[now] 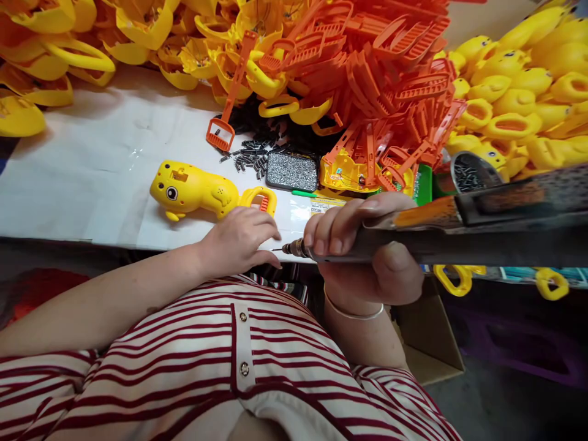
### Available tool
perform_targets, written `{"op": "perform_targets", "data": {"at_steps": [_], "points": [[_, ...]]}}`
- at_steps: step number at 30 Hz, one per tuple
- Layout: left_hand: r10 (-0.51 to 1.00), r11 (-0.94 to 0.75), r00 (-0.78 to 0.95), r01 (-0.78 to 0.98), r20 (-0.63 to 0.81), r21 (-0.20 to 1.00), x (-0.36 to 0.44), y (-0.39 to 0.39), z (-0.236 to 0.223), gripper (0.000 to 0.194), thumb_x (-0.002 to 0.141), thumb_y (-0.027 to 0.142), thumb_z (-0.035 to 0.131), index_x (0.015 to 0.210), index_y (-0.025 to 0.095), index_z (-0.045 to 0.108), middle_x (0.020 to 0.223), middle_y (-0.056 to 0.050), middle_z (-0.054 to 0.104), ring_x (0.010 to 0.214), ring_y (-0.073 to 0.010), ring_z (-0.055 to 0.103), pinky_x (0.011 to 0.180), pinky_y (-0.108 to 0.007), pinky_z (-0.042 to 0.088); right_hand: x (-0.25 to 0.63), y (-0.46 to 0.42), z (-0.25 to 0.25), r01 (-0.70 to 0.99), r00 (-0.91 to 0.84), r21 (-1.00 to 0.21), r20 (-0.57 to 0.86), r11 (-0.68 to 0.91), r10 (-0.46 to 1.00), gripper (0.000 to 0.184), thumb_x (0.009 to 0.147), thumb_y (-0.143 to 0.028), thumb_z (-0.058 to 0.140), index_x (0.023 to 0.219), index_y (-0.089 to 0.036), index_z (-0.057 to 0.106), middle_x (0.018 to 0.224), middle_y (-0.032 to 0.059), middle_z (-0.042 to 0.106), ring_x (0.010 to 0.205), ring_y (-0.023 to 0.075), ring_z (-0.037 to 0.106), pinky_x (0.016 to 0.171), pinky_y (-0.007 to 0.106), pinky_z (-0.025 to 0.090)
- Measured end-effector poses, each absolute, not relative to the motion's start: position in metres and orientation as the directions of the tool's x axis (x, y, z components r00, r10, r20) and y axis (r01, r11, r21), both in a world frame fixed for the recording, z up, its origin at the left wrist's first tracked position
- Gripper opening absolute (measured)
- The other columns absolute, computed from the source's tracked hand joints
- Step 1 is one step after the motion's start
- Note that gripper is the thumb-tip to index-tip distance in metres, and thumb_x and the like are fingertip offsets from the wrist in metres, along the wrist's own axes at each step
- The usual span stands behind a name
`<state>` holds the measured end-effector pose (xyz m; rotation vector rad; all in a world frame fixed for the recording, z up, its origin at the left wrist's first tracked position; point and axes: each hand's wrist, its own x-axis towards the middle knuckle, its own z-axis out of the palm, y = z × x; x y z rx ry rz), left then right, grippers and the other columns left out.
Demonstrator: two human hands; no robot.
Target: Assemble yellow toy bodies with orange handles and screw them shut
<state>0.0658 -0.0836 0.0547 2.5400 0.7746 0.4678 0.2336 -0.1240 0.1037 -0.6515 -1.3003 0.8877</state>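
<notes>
My right hand [367, 257] is wrapped round a dark electric screwdriver [441, 245], held level with its thin bit pointing left. Close to the bit's tip is my left hand [239, 239], its thumb and forefinger apart on either side of the tip; no object shows between them. Just beyond that hand a yellow duck-like toy body [197, 187] lies on the white table, eye side up. Part of the toy's loop handle [269, 199], with orange ribbed plastic inside, is covered by my left hand.
Orange handled strips [381, 73] are heaped at the back, with yellow shell halves [151, 30] to the left. Small black parts [252, 153] lie beside a speckled black-rimmed tray [292, 171]. A round tin [473, 171] holds dark screws. More yellow toys [519, 92] are piled at right.
</notes>
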Motion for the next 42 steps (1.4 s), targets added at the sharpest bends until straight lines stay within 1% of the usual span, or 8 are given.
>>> {"op": "perform_targets", "data": {"at_steps": [2, 5, 7, 9, 15, 25, 35, 42], "points": [[0.672, -0.71, 0.719, 0.557, 0.178, 0.43, 0.065, -0.078, 0.057, 0.047, 0.076, 0.046, 0.075, 0.113, 0.018, 0.067, 0.12, -0.013, 0.068, 0.115, -0.0313, 0.059, 0.1, -0.046, 0.041, 0.232, -0.12, 0.102, -0.122, 0.113, -0.816, 0.554, 0.565, 0.825, 0.021, 0.081, -0.047, 0.062, 0.09, -0.03, 0.053, 0.049, -0.009, 0.039, 0.037, 0.0145, 0.042, 0.04, 0.031, 0.039], [0.785, -0.613, 0.607, 0.734, 0.121, 0.291, 0.066, -0.065, 0.061, 0.067, 0.076, 0.044, 0.073, 0.136, 0.022, 0.054, 0.144, -0.015, 0.053, 0.133, -0.0376, 0.044, 0.115, -0.061, 0.02, 0.23, -0.109, 0.092, 0.053, 0.264, -0.824, 0.557, 0.564, 0.788, 0.024, 0.082, -0.054, 0.059, 0.087, -0.032, 0.051, 0.05, -0.0083, 0.037, 0.039, 0.015, 0.043, 0.044, 0.033, 0.041], [0.817, -0.567, 0.575, 0.791, 0.036, 0.228, 0.067, -0.056, 0.062, 0.065, 0.08, 0.043, 0.067, 0.141, 0.027, 0.05, 0.146, -0.011, 0.051, 0.136, -0.038, 0.04, 0.116, -0.065, 0.009, 0.229, -0.099, 0.082, 0.099, 0.325, -0.817, 0.567, 0.569, 0.757, 0.027, 0.081, -0.057, 0.06, 0.087, -0.032, 0.05, 0.051, -0.0086, 0.037, 0.041, 0.0145, 0.046, 0.047, 0.033, 0.043], [0.814, -0.557, 0.577, 0.808, -0.064, 0.195, 0.069, -0.048, 0.062, 0.061, 0.083, 0.044, 0.062, 0.141, 0.03, 0.049, 0.14, -0.01, 0.058, 0.132, -0.0371, 0.044, 0.115, -0.066, 0.007, 0.228, -0.089, 0.072, 0.073, 0.358, -0.813, 0.562, 0.578, 0.746, 0.028, 0.081, -0.055, 0.062, 0.089, -0.031, 0.05, 0.053, -0.009, 0.038, 0.043, 0.0133, 0.048, 0.049, 0.031, 0.045], [0.764, -0.592, 0.605, 0.795, -0.224, 0.13, 0.074, -0.039, 0.069, 0.067, 0.08, 0.052, 0.065, 0.139, 0.024, 0.051, 0.126, -0.014, 0.065, 0.118, -0.0355, 0.055, 0.11, -0.059, 0.021, 0.226, -0.075, 0.054, 0.056, 0.433, -0.822, 0.531, 0.567, 0.728, 0.032, 0.078, -0.056, 0.064, 0.089, -0.029, 0.052, 0.053, -0.0094, 0.039, 0.045, 0.0126, 0.051, 0.052, 0.03, 0.046], [0.74, -0.611, 0.622, 0.781, -0.255, 0.131, 0.078, -0.034, 0.074, 0.058, 0.078, 0.055, 0.066, 0.123, 0.021, 0.06, 0.116, -0.015, 0.068, 0.11, -0.0354, 0.058, 0.098, -0.051, 0.032, 0.234, -0.066, 0.037, 0.097, 0.374, -0.854, 0.506, 0.51, 0.777, 0.034, 0.082, -0.06, 0.058, 0.092, -0.028, 0.053, 0.057, -0.0066, 0.043, 0.048, 0.0148, 0.053, 0.056, 0.035, 0.049], [0.718, -0.614, 0.616, 0.78, -0.325, 0.123, 0.081, -0.031, 0.078, 0.062, 0.079, 0.059, 0.06, 0.127, 0.021, 0.057, 0.119, -0.014, 0.066, 0.113, -0.0341, 0.056, 0.097, -0.048, 0.03, 0.233, -0.063, 0.041, -0.173, 0.305, -0.836, 0.458, 0.521, 0.835, 0.028, 0.077, -0.046, 0.072, 0.077, -0.026, 0.052, 0.05, -0.0101, 0.044, 0.04, 0.0091, 0.049, 0.046, 0.024, 0.046], [0.706, -0.616, 0.615, 0.778, -0.351, 0.124, 0.082, -0.03, 0.082, 0.058, 0.08, 0.056, 0.06, 0.125, 0.02, 0.057, 0.118, -0.015, 0.067, 0.113, -0.034, 0.056, 0.095, -0.047, 0.031, 0.236, -0.058, 0.034, -0.2, 0.12, -0.821, 0.521, 0.535, 0.845, 0.02, 0.08, -0.04, 0.072, 0.076, -0.026, 0.057, 0.051, -0.0096, 0.045, 0.038, 0.0076, 0.043, 0.041, 0.022, 0.04]]}}
